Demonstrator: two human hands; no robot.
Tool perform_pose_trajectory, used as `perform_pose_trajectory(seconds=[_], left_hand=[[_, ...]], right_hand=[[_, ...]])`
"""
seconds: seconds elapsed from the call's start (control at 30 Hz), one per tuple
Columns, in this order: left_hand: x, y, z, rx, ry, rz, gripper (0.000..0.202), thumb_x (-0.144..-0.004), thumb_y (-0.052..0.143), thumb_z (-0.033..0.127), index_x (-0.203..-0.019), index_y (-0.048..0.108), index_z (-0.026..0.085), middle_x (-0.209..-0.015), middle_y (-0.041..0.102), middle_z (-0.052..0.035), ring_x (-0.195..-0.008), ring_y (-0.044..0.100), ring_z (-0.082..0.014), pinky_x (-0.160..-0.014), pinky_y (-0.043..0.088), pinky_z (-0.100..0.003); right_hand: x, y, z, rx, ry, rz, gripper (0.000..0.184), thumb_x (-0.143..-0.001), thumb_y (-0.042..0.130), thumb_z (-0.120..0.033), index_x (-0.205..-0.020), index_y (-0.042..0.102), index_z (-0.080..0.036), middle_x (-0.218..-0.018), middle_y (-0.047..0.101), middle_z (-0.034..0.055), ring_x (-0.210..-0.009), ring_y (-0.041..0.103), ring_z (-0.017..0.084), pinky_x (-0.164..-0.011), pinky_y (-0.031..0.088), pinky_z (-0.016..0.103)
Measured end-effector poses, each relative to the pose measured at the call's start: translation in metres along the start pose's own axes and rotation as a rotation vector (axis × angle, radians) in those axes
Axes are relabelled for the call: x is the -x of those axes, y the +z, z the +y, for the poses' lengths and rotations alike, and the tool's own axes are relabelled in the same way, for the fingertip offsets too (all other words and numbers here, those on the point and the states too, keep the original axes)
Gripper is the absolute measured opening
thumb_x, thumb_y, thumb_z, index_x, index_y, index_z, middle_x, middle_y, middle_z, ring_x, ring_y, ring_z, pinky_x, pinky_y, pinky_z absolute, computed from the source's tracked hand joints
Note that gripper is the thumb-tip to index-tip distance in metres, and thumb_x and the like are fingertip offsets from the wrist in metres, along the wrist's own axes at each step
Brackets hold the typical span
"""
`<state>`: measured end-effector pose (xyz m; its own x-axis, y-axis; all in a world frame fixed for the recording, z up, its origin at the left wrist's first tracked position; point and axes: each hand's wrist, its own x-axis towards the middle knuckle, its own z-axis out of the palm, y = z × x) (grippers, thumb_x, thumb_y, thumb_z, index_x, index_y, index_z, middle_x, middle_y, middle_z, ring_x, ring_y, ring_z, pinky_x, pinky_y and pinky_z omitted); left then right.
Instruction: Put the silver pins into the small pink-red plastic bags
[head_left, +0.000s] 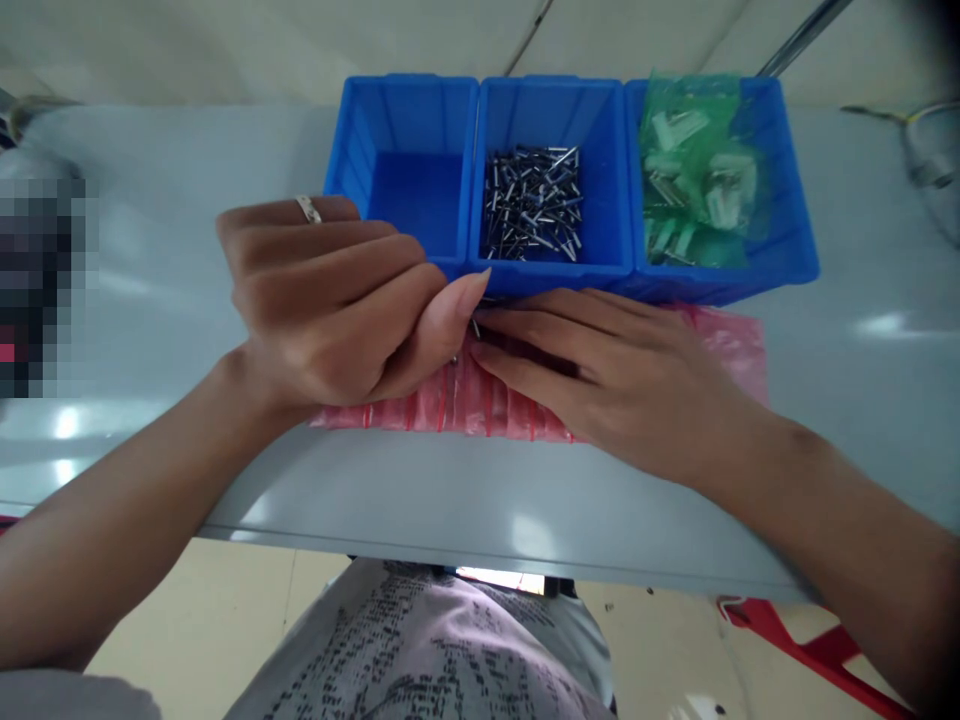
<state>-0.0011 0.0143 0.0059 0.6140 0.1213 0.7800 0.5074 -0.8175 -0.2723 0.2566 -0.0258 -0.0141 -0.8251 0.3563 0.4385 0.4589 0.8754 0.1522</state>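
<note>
My left hand [330, 300], with a ring on one finger, is curled into a loose fist. Its thumb tip meets a small metal pin [475, 326] at the edge of the pink bags. My right hand [600, 370] lies flat with fingers stretched out on a stack of pink plastic bags [450, 400] on the grey table [480, 500]. Its fingertips sit right beside the pin. Whether more pins lie inside my left fist is hidden.
Three blue bins stand behind the hands: an empty one [405, 170] on the left, a middle one [600, 120] with several metal pins [534, 205], and a right one [787, 240] holding green bags of white parts [697, 170]. The table's near edge is close to my body.
</note>
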Motion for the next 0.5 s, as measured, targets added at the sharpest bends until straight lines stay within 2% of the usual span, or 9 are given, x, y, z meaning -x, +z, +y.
perform_pose_trajectory(seconds=[0.13,0.23,0.37,0.5], left_hand=[[0.0006,0.0013,-0.0015,-0.009,0.017,0.008,0.037,-0.094,0.065,0.016,-0.066,0.042,0.021,-0.061,0.037,0.0057,-0.052,0.033,-0.0023,-0.049,0.021,-0.026],[0.0018,0.0010,-0.0025,0.003,0.024,0.005,0.037,-0.093,0.067,0.015,-0.066,0.042,0.021,-0.061,0.037,0.0053,-0.053,0.031,-0.0030,-0.049,0.022,-0.026],[0.0015,0.0010,-0.0031,0.005,0.029,-0.002,0.038,-0.093,0.068,0.014,-0.065,0.042,0.021,-0.062,0.037,0.0054,-0.053,0.029,-0.0029,-0.049,0.021,-0.026],[0.0001,0.0011,-0.0017,0.006,0.027,-0.010,0.039,-0.090,0.070,0.012,-0.064,0.041,0.020,-0.062,0.036,0.0053,-0.053,0.031,-0.0024,-0.050,0.021,-0.026]], right_hand=[[-0.0017,-0.0017,-0.0035,-0.007,0.056,-0.028,0.029,-0.110,0.055,-0.013,-0.131,0.075,-0.017,-0.121,0.080,0.0077,-0.104,0.073,0.024,-0.087,0.066,0.039],[-0.0022,-0.0026,-0.0047,0.006,0.013,-0.022,0.031,-0.110,0.054,-0.012,-0.133,0.074,-0.016,-0.125,0.079,0.0076,-0.107,0.072,0.024,-0.088,0.065,0.039],[-0.0029,-0.0021,-0.0056,0.073,-0.069,0.004,0.021,-0.108,0.059,-0.013,-0.116,0.078,-0.017,-0.109,0.082,0.0035,-0.098,0.071,0.022,-0.081,0.062,0.038],[-0.0054,-0.0035,-0.0069,0.131,-0.129,0.047,0.012,-0.105,0.067,-0.017,-0.105,0.079,-0.016,-0.100,0.080,0.0062,-0.087,0.069,0.022,-0.069,0.057,0.040]])
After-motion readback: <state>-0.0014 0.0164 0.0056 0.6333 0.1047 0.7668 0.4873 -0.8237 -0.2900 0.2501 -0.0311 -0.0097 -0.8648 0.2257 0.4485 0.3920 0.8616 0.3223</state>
